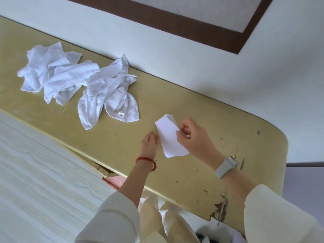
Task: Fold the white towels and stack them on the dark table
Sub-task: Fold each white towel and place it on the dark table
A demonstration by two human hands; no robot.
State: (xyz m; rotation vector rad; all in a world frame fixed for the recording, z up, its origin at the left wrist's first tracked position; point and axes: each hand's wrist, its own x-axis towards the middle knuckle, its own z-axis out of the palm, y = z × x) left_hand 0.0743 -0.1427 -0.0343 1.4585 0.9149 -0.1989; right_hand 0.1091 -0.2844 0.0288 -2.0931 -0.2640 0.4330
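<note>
A small folded white towel [168, 137] lies on the yellowish table [210, 116], near its right end. My right hand [192, 137] pinches the towel's right edge between thumb and fingers. My left hand [149, 142] touches the towel's left edge with relaxed fingers; a red bead bracelet sits on that wrist. Further left on the table, several crumpled white towels lie unfolded: one heap [108, 92] in the middle and another [52, 71] at the far left.
A white wall [192, 58] with a dark brown frame [175, 18] runs behind the table. A white bed surface [35, 172] lies to my lower left. The table's front right edge [220, 211] has chipped paint. A grey watch is on my right wrist.
</note>
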